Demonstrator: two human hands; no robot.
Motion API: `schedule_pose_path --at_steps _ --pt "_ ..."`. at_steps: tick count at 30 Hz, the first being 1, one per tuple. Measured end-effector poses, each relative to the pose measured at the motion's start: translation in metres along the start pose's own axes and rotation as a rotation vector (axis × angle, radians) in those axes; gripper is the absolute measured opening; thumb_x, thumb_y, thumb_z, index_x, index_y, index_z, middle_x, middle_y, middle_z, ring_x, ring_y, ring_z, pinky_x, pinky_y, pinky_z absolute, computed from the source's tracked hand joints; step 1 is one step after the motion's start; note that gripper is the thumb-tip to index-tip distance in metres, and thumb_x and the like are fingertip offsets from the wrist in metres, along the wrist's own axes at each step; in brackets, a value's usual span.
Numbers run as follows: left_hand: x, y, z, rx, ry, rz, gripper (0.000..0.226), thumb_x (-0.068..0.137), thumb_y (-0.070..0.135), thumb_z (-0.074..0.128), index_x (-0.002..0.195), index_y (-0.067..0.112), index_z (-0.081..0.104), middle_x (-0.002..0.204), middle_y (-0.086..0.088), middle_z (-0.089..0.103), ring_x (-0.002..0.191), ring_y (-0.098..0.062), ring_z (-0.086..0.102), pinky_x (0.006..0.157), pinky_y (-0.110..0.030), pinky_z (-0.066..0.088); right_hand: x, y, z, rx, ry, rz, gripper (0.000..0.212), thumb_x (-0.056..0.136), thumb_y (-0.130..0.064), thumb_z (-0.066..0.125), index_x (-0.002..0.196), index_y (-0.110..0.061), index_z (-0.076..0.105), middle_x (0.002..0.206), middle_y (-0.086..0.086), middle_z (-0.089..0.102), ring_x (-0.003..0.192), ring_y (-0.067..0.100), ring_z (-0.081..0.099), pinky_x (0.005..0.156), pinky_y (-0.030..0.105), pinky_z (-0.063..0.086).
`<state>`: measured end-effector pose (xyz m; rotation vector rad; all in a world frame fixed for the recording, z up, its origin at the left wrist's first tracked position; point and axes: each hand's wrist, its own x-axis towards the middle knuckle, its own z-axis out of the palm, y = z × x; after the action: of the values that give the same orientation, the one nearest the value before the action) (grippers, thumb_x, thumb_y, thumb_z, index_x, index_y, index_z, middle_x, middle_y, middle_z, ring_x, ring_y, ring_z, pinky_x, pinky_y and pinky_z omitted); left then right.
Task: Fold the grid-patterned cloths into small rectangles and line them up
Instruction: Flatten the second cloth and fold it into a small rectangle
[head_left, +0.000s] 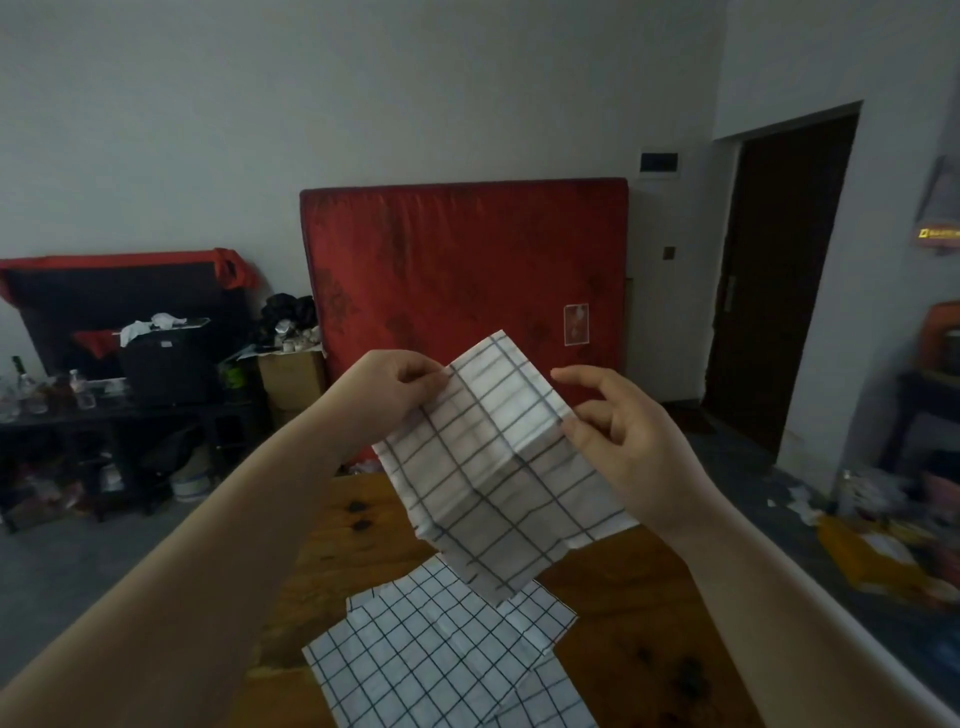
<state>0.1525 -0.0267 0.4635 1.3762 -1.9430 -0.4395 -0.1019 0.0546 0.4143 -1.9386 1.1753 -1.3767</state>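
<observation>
I hold a white cloth with a dark grid pattern (493, 467) up in the air above the wooden table (639, 623). My left hand (389, 389) pinches its upper left edge. My right hand (618, 436) pinches its right edge between thumb and fingers, the forefinger stretched out above. The cloth hangs creased, its lower corner pointing down. More grid-patterned cloth (447, 654) lies spread flat on the table below, with overlapping pieces reaching the bottom of the view.
A red mattress (467, 270) leans upright against the far wall behind the table. A dark shelf with bottles and boxes (104, 384) stands at left. A dark doorway (779, 280) is at right, with clutter on the floor (883, 545) beside the table.
</observation>
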Motion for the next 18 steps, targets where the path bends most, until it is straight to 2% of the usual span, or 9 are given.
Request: schedule_pose_path --at_steps 2,4,6,9,13,18 --pt "-0.001 -0.002 0.006 0.023 -0.011 0.011 0.019 0.100 0.041 0.058 0.110 0.032 0.071 0.098 0.019 0.068 0.090 0.002 0.062 0.069 -0.014 0.043 -0.001 -0.002 0.001 -0.034 -0.016 -0.038 0.045 0.102 -0.019 0.058 0.141 -0.038 0.046 0.094 -0.005 0.077 0.079 0.024 0.071 0.080 0.046 0.060" --pt "-0.003 -0.003 0.013 0.036 -0.009 0.067 0.027 0.098 0.043 0.061 0.122 0.032 0.067 0.110 0.017 0.068 0.102 -0.001 0.063 0.083 -0.022 0.050 -0.001 -0.003 0.003 -0.054 -0.023 -0.057 0.048 0.102 -0.020 0.058 0.141 -0.043 0.043 0.095 -0.008 0.077 0.083 0.028 0.070 0.084 0.047 0.058" --pt "-0.011 0.005 0.022 -0.005 0.027 0.139 0.029 0.096 0.036 0.066 0.125 0.033 0.063 0.114 0.018 0.066 0.108 0.001 0.061 0.095 -0.028 0.052 0.001 -0.003 0.006 -0.064 -0.024 -0.056 0.049 0.102 -0.021 0.058 0.139 -0.049 0.042 0.095 -0.008 0.076 0.085 0.032 0.069 0.083 0.051 0.058" --pt "-0.030 0.026 0.037 -0.052 -0.019 0.228 0.024 0.093 0.034 0.067 0.116 0.040 0.060 0.108 0.021 0.066 0.101 0.007 0.061 0.089 -0.022 0.053 0.004 0.000 0.011 -0.079 -0.021 -0.069 0.048 0.102 -0.023 0.059 0.140 -0.047 0.042 0.093 -0.008 0.076 0.079 0.030 0.069 0.074 0.051 0.058" --pt "-0.045 0.034 0.060 -0.032 -0.091 0.267 0.025 0.088 0.042 0.070 0.112 0.037 0.063 0.101 0.018 0.067 0.093 0.007 0.062 0.083 -0.021 0.056 0.007 0.007 0.016 -0.111 -0.041 -0.054 0.051 0.102 -0.020 0.059 0.143 -0.044 0.041 0.096 -0.015 0.075 0.081 0.019 0.073 0.078 0.048 0.060" --pt "-0.043 0.027 0.071 -0.048 -0.062 0.260 0.018 0.092 0.035 0.070 0.111 0.035 0.071 0.094 0.020 0.070 0.088 0.008 0.063 0.078 -0.012 0.050 0.009 0.014 0.016 -0.114 -0.029 -0.077 0.049 0.103 -0.020 0.059 0.145 -0.037 0.042 0.094 -0.013 0.074 0.080 0.021 0.071 0.074 0.046 0.058"
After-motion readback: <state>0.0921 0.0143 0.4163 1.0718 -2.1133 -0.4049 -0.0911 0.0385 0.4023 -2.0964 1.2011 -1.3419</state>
